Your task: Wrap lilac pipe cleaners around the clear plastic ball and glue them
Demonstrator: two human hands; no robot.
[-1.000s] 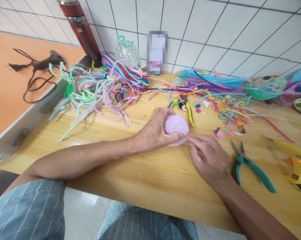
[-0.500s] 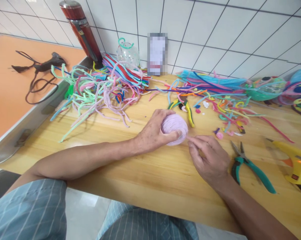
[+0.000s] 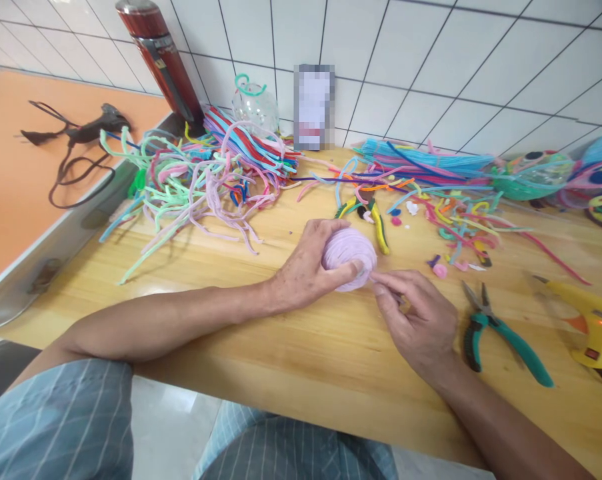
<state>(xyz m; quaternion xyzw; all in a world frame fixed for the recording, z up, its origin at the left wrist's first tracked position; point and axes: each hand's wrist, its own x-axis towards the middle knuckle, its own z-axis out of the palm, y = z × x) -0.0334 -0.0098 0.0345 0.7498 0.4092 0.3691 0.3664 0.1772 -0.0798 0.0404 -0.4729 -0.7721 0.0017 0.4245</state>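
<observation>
A round ball wound with pale purple pipe cleaner [image 3: 348,250] is gripped in my left hand [image 3: 308,267], thumb across its lower front and fingers behind it. At the ball's lower right edge, my right hand [image 3: 415,313] is closed, thumb and index finger pinching a thin pale purple pipe cleaner end close to the ball. Just behind the ball lie yellow-and-green handled pliers [image 3: 379,227], partly covered by scraps. To the right of my right hand rest teal-handled needle-nose pliers [image 3: 503,333], their jaws slightly apart.
A yellow glue gun [image 3: 593,320] with a lit light lies at the right. Loose pipe cleaners [image 3: 201,180] pile up at the left, and small scraps [image 3: 465,227] scatter behind the pliers. A red thermos [image 3: 161,63], a clear ball [image 3: 255,110] and a phone [image 3: 313,107] stand by the tiled wall.
My right hand has shifted very slightly left, its pinch closer to the ball. My left hand and the ball stay almost in place.
</observation>
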